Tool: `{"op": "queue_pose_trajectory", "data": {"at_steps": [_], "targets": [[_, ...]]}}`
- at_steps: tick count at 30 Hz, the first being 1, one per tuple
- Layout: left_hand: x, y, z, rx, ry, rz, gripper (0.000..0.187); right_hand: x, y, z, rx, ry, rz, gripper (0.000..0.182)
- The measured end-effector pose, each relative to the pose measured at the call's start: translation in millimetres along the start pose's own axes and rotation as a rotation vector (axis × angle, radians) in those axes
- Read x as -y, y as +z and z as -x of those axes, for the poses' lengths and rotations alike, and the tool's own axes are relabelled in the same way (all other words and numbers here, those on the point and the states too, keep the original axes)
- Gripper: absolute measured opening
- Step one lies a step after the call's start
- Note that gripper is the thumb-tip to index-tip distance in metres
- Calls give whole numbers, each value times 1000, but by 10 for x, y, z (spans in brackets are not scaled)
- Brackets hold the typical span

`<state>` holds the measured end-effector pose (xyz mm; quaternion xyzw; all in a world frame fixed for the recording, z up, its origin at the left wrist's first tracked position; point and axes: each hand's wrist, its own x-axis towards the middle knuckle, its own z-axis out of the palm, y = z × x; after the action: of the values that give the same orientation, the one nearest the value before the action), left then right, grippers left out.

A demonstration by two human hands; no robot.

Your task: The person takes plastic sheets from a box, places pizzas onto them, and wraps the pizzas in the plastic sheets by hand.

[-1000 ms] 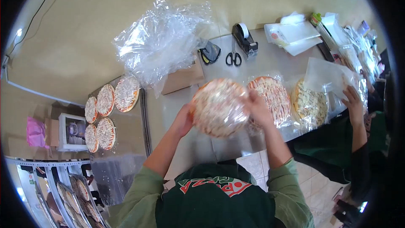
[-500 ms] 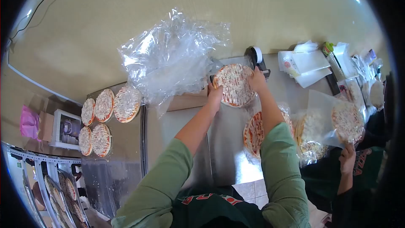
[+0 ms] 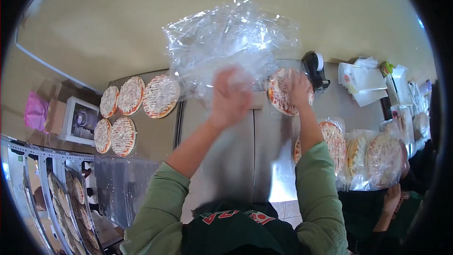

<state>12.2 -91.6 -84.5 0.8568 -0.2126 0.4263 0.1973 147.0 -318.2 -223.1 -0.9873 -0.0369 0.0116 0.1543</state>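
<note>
A pizza (image 3: 279, 95) with shredded cheese and red sauce sits at the back of the steel table, beside a black tape dispenser (image 3: 317, 72). My right hand (image 3: 298, 92) lies over its right half, fingers stretched out on the topping. My left hand (image 3: 231, 97) is raised in front of a heap of clear plastic bags (image 3: 222, 42); motion blurs its fingers, so whether it touches the plastic cannot be told. Near my right forearm are a pizza in clear plastic (image 3: 332, 144) and, further right, more bagged pizzas (image 3: 384, 158).
Several unwrapped pizzas (image 3: 130, 95) lie on the left counter. Papers (image 3: 361, 82) and a green-capped item (image 3: 387, 68) are at the back right. A co-worker's hand (image 3: 391, 198) is beside the bagged pizzas. A rack (image 3: 61, 198) holding pizzas stands lower left.
My left hand has let go of the pizza and moved left to the plastic bags. The pizza is now down by the tape dispenser under my right hand. The view has shifted.
</note>
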Motion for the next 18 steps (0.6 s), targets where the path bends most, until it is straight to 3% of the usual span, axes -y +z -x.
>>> {"op": "queue_pose_trajectory", "data": {"at_steps": [2,5,9,12,14,17,18], "targets": [[267,-238,-383,-225,-277,-127,28,-25,-196,-84,-434,-86,-400,50],[937,-51,-49,504,-311,-89,26,601,-1033,292,-835,-180,-707,36],[924,-121,-93,311,-772,347,24,1398,-1448,799,-977,-463,-751,37],[1003,-216,-70,151,-1029,786,29,1962,-1427,1051,-973,-826,-631,45],[885,-312,-116,-12,-1108,1143,33,2275,-1325,1136,-806,-948,-550,54],[965,-462,-37,-182,-967,1259,37,2541,-989,908,-583,-848,-628,66],[997,-582,-31,-251,-998,1237,37,2490,-817,770,-386,-661,-383,66]]}}
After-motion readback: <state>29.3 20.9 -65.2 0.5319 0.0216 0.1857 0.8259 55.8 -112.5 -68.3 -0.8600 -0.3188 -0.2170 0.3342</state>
